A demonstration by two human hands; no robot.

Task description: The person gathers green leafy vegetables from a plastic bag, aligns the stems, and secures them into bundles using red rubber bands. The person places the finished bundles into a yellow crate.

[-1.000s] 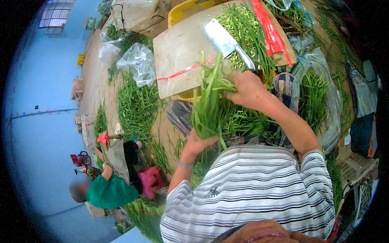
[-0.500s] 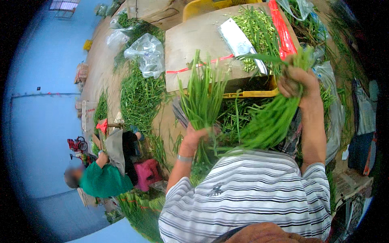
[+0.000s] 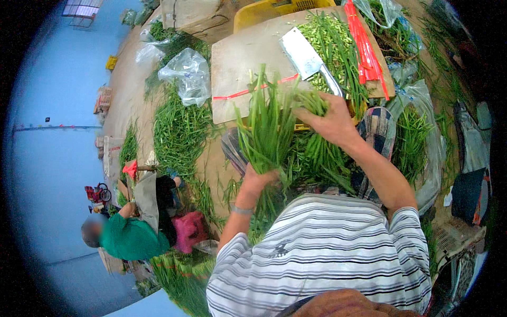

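My left hand (image 3: 260, 180) is closed round the lower part of an upright bunch of long green chive-like stalks (image 3: 268, 127). To its right, my right hand (image 3: 332, 120) grips a smaller handful of the same stalks (image 3: 312, 101) near one end, which lies against the left bunch's upper part. Motion blurs where the two meet. Just beyond, a cleaver (image 3: 302, 53) with a metal handle lies on a wooden board (image 3: 240, 63). Short cut green pieces (image 3: 332, 45) cover the board's right side, and a red strip (image 3: 256, 87) crosses it.
Red plastic ties (image 3: 364, 53) lie along the board's right edge. A yellow crate (image 3: 259, 16) stands behind. Loose stalks (image 3: 182, 129) and a clear plastic bag (image 3: 187, 74) cover the floor at left. Farther left sits a person in a green top (image 3: 134, 235). Filled plastic bags (image 3: 430, 153) lie at right.
My right hand has swung left and down, bringing its stalks from the board's right corner to the bunch in my left hand. The left hand keeps its hold, nearly in place.
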